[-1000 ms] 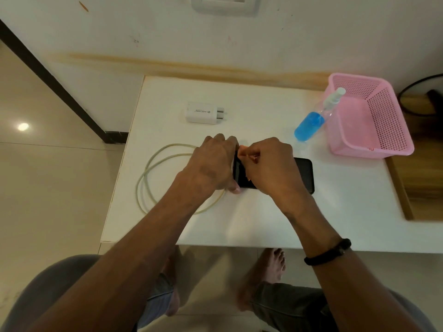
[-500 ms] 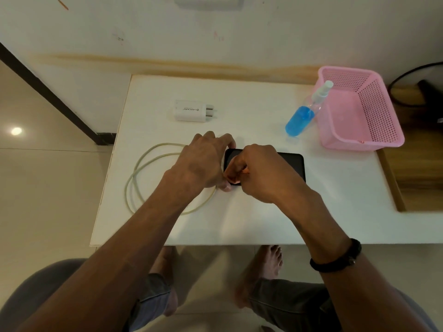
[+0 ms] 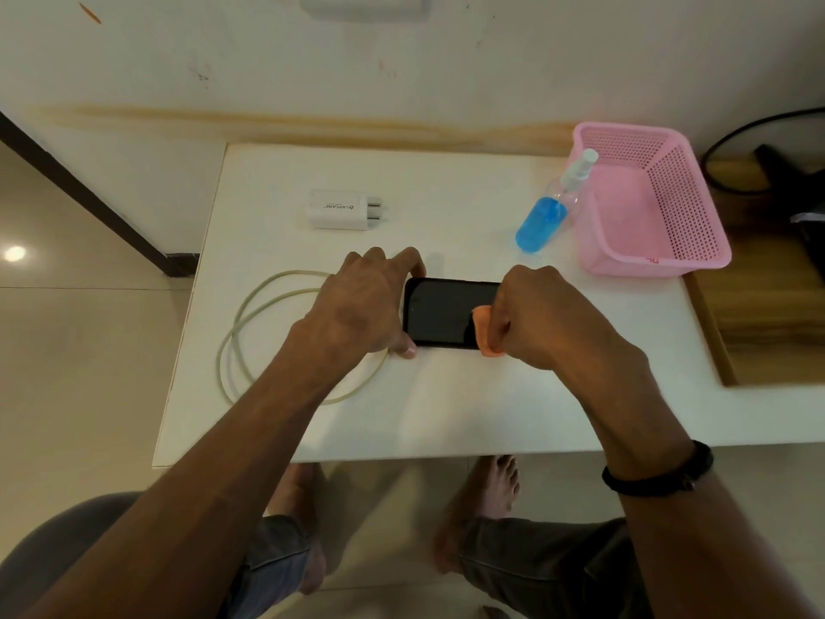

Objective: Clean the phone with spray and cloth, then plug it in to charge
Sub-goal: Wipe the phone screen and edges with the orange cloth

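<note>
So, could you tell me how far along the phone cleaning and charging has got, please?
Done: I can't confirm spraying; the spray bottle lies on the table beside the pink basket.
In hand: wiping. The left hand steadies the phone while the right hand presses an orange cloth onto its screen.
Left: charging. The charger and coiled cable lie apart, unconnected.

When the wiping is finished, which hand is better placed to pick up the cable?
Probably the left hand. It grips the phone at its left end, right beside the coiled cable. The right hand holds the orange cloth on the phone's far side from the cable.
</note>
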A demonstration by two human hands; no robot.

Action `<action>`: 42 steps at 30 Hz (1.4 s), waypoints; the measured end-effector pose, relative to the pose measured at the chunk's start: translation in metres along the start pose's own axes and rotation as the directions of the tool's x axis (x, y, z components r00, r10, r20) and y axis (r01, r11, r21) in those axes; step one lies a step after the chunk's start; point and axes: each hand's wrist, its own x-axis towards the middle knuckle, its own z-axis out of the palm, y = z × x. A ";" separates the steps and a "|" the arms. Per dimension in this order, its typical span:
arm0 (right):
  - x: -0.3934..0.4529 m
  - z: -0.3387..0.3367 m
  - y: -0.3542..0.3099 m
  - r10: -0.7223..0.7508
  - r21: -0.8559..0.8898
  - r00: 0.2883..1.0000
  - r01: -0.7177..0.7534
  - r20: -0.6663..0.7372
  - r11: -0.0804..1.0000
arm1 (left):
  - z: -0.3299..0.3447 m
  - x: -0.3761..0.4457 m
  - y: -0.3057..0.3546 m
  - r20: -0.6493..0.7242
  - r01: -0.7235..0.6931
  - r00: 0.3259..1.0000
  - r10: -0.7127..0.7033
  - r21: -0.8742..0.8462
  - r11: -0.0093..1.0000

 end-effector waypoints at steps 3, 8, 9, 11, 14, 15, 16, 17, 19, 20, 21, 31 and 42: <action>0.002 0.001 0.013 0.090 -0.011 0.996 -0.091 -0.027 0.996 | 0.000 -0.001 0.000 -0.005 0.001 1.000 -0.001 -0.015 1.000; 0.004 -0.004 0.035 0.182 -0.016 0.983 -0.182 -0.022 0.983 | -0.001 -0.002 0.000 -0.004 0.000 1.000 0.000 -0.020 1.000; 0.005 -0.005 0.039 0.193 -0.012 0.981 -0.193 -0.024 0.981 | -0.001 -0.002 0.001 -0.004 -0.001 1.000 0.001 -0.017 1.000; 0.006 -0.004 0.042 0.219 0.013 0.975 -0.219 -0.026 0.976 | -0.001 -0.002 0.001 -0.006 -0.003 1.000 0.003 -0.010 1.000; 0.008 -0.001 0.048 0.284 0.062 0.957 -0.280 -0.067 0.958 | 0.000 -0.003 0.000 -0.003 -0.002 1.000 0.002 0.002 1.000; 0.008 -0.001 0.053 0.294 0.076 0.951 -0.287 -0.094 0.955 | 0.000 -0.003 0.000 0.000 -0.003 1.000 0.003 0.008 1.000; 0.007 -0.002 0.058 0.297 0.101 0.947 -0.285 -0.121 0.953 | 0.000 -0.003 0.000 0.001 -0.003 1.000 0.003 0.013 1.000; 0.005 -0.004 0.063 0.291 0.133 0.945 -0.272 -0.153 0.953 | 0.001 -0.003 0.000 0.002 -0.003 1.000 0.003 0.015 1.000; -0.001 -0.008 0.070 0.236 0.231 0.938 -0.178 -0.255 0.957 | 0.001 -0.003 0.001 0.002 -0.004 1.000 0.004 0.012 1.000; -0.003 -0.010 0.070 0.202 0.285 0.926 -0.110 -0.320 0.952 | 0.001 -0.003 0.001 0.001 -0.003 1.000 0.003 0.009 1.000; -0.005 -0.012 0.067 0.176 0.333 0.909 -0.044 -0.378 0.942 | 0.001 -0.003 0.001 0.002 -0.002 1.000 0.002 0.006 1.000; 0.025 0.004 0.048 0.086 0.287 0.954 -0.001 -0.286 0.958 | -0.002 -0.004 0.003 0.028 0.025 0.999 -0.026 0.002 1.000; 0.022 -0.001 0.054 0.078 0.218 0.971 -0.029 -0.224 0.976 | -0.004 -0.010 0.008 0.034 0.090 0.995 -0.091 0.027 0.996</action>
